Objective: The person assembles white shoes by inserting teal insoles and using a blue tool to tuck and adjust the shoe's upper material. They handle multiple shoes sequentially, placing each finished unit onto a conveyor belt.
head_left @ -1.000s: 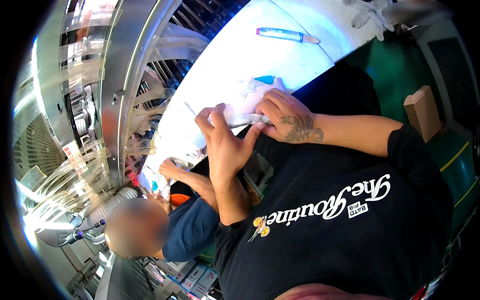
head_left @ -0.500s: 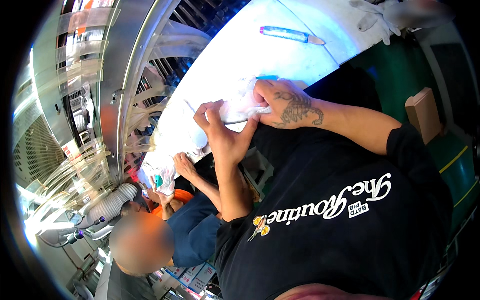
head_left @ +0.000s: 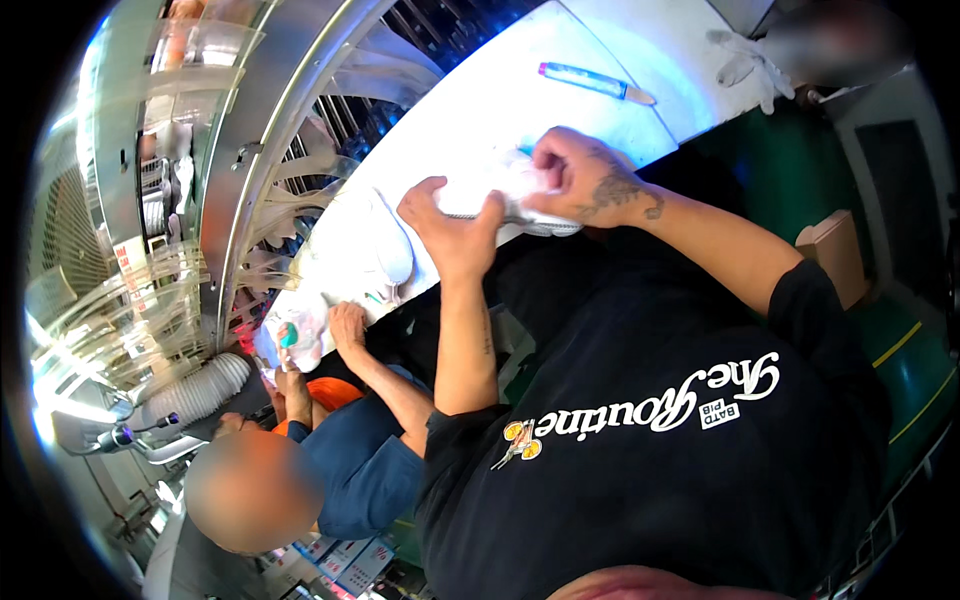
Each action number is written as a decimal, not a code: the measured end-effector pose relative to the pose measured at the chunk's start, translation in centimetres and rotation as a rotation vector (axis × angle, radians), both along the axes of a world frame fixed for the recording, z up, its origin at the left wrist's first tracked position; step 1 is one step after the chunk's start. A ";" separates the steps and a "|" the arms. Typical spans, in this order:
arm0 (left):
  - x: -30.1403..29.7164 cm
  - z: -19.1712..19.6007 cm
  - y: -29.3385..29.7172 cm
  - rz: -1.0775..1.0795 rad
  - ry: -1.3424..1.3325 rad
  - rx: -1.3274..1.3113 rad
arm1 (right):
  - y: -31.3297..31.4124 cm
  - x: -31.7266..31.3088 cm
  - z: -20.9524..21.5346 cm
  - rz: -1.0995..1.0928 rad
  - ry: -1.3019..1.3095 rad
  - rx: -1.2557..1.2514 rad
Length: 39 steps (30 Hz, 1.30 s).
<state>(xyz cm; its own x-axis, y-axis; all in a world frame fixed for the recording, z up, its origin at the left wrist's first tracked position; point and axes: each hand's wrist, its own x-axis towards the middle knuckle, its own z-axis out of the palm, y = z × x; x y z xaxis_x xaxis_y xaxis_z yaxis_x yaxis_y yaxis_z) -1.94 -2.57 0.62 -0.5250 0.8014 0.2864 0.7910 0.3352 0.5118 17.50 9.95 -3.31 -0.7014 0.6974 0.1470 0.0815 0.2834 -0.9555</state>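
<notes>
I see the white shoe (head_left: 508, 182) at the near edge of the bench (head_left: 480, 120), left hand (head_left: 452, 232) spread open against it, right hand (head_left: 592, 182) curled, its fingers' grip unclear. Weak left support could let it slip.

handled piece (head_left: 508, 182): white | tool (head_left: 585, 80): blue, pink end | floor (head_left: 785, 160): green, 2 yellow lines (head_left: 897, 344)

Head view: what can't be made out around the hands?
All in the head view:
Pale item: surface detail washed out by glare.
Its teal part: partly hidden behind the right hand.
Right fingers: contact with the item lost to motion blur.
Pen-like tool: markings too small.
</notes>
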 end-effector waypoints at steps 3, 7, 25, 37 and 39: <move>-1.6 -3.5 -2.4 0.155 -0.905 0.248 | 2.8 2.2 -0.7 -0.009 -0.059 0.032; 2.3 -3.2 -0.4 -0.066 -1.520 0.367 | 3.5 1.0 3.8 0.068 0.305 0.140; 3.4 -2.6 -4.4 -0.411 0.045 0.283 | 8.4 -5.6 7.3 0.111 -0.119 0.090; 3.9 6.3 -3.7 -0.532 0.285 -0.233 | 5.4 -6.9 9.0 0.142 -0.202 0.108; 4.2 7.2 -3.7 -0.511 0.314 -0.314 | 5.2 -7.0 8.8 0.136 -0.183 0.134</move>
